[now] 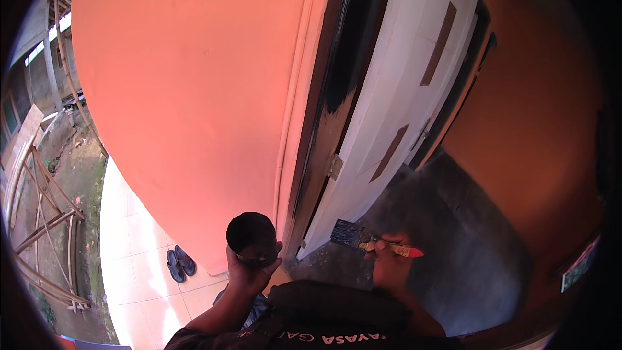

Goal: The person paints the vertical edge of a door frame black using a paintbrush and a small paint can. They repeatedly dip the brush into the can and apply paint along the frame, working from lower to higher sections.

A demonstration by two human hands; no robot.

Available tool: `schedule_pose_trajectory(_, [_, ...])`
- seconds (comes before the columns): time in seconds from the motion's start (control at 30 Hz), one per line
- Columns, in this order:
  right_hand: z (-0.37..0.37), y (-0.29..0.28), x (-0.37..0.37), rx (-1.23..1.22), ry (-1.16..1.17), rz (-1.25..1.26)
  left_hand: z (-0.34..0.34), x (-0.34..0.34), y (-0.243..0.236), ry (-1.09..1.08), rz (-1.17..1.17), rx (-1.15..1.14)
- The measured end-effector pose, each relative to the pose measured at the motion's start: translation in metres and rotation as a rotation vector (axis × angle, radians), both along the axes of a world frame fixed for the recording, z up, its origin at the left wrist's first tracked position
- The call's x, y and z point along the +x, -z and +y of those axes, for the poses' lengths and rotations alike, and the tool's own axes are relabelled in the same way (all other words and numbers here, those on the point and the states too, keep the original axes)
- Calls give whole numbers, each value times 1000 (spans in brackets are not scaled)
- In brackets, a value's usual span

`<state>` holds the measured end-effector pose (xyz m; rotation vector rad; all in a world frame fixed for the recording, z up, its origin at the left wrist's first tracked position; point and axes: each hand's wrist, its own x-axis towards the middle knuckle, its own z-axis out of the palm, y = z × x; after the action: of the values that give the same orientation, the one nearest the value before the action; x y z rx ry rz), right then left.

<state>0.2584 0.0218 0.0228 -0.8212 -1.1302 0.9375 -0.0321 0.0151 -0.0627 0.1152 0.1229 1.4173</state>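
My left hand (251, 275) is wrapped round a dark, round, open-topped container (251, 236), held upright near the orange wall; its inside is too dark to make out. In my right hand (391, 266) is a paintbrush (353, 234), gripped by its yellowish handle with a red end. Its dark bristles point left, toward the white door (395, 78), and touch nothing. Between wall and door runs the door frame (346, 45), glossy black-brown on its upper part. Lower down, bare brown wood (327, 136) shows beneath a ragged paint edge.
A metal hinge (335, 167) joins frame and door. The orange wall (194, 91) fills the left. Dark sandals (180, 264) lie on pale floor tiles (139, 249). Grey floor (453, 246) lies beyond the doorway. Bamboo poles (48, 220) stand outside at far left.
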Motion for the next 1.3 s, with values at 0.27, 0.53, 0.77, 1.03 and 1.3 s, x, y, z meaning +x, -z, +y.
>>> schedule_pose_trajectory(0.27, [2, -1, -11, 21, -58, 35, -11, -8, -15, -90, 60, -83])
schedule_pose_trajectory(0.53, [1, -17, -31, 25, -4, 38, -21, -20, -17, -68, 93, -48])
schedule_pose_trajectory(0.77, [21, -49, -40, 198, -137, 92, -21, -19, -1, -41, 161, -3])
schedule_pose_trajectory(1.03, [22, -85, -64, 282, -290, 57, -14, -8, -4, 23, 258, 32])
schedule_pose_trajectory(1.3, [16, -139, -89, 260, -451, -338, -7, 12, -8, 89, 213, 140])
